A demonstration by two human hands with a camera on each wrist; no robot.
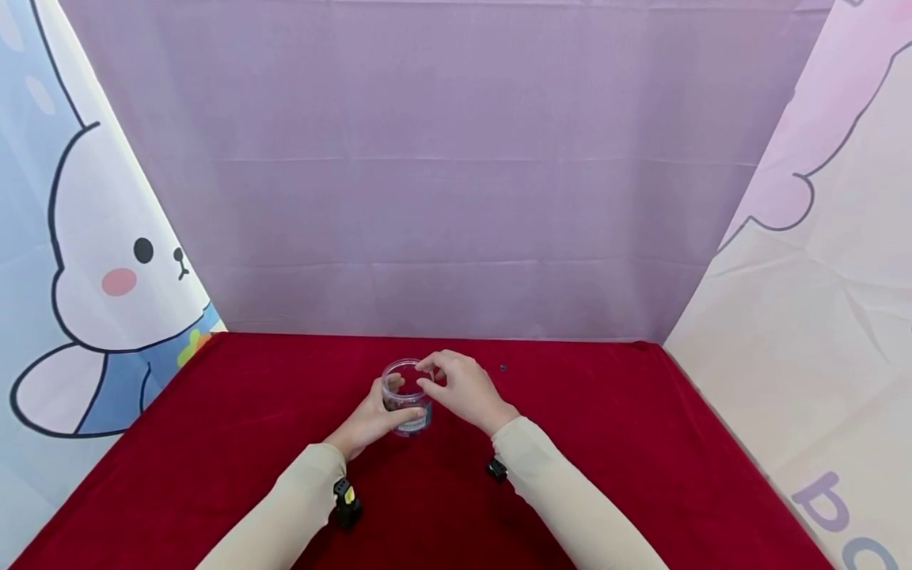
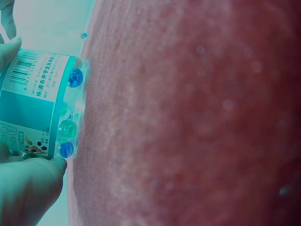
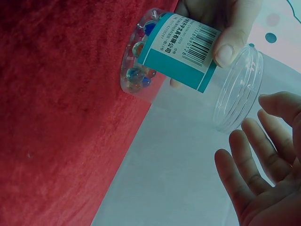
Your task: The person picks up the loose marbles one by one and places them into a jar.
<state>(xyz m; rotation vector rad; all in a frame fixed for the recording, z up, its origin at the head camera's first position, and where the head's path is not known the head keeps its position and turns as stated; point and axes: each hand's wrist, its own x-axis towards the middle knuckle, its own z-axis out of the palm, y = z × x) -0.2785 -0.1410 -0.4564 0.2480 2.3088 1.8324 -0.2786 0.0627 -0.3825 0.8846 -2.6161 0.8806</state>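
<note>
A clear plastic jar point(image 1: 408, 396) with a teal and white printed label point(image 3: 184, 49) stands upright, its mouth uncovered. Several glass marbles point(image 3: 136, 73), blue, green and amber, lie at its bottom. My left hand point(image 1: 373, 418) grips the jar around its side, thumb across the label. Fingers lightly bent and spread, my right hand point(image 1: 459, 388) is at the jar's rim point(image 3: 240, 89); nothing shows between them in the right wrist view. One small dark marble point(image 1: 503, 367) lies alone on the cloth, to the right of and beyond the right hand.
A red cloth point(image 1: 584, 475) covers the table. Behind it hangs a plain purple backdrop point(image 1: 442, 158), with cartoon-printed sheets standing at the left point(image 1: 107, 206) and right point(image 1: 819, 317). A black strapped device point(image 1: 347, 503) sits at the left wrist, another point(image 1: 496, 469) at the right.
</note>
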